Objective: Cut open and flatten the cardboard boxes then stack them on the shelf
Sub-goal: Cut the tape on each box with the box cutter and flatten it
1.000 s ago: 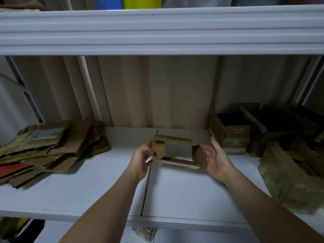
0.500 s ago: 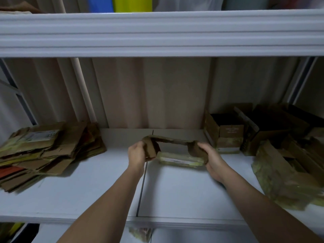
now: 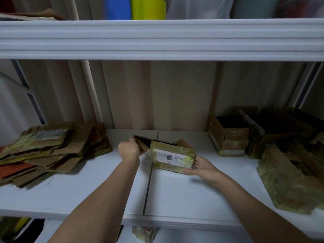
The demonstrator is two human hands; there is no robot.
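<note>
From the head camera, both bare arms reach in over the front lip of the white shelf (image 3: 175, 190) toward a small cardboard box (image 3: 172, 154) held between them, roughly over the seam that splits the shelf board. The left hand (image 3: 129, 149) is clenched around the box's torn left end flap, knuckles toward us, and that end gapes dark and open just beyond the fist. The right hand (image 3: 201, 166) grasps the lower right corner, fingers curled under the near edge and the thumb against the side. The box is soft, worn brown card, wrapped in wrinkled yellowish tape, with a pale printed label on the face tilted toward us. Its right flap sticks up ragged. Whether its underside touches the shelf I cannot tell.

Left of the left hand, well apart, lies a slumped stack of flattened cardboard (image 3: 52, 151) — creased sheets fanned unevenly, one orange-red layer near the bottom, corners overhanging toward the shelf front. Right of the right hand, near but not touching, an open-topped box (image 3: 229, 137) stands upright against the ribbed beige back wall, and beyond it more open cartons (image 3: 280, 130) crowd together in shadow. A crumpled, tape-covered cardboard piece (image 3: 287, 181) sprawls toward the front edge on that side.

Between the stack and the standing boxes, bare white shelf lies under and in front of the grip — while the thick moulded shelf edge (image 3: 157, 39) above hangs low over the hands.
</note>
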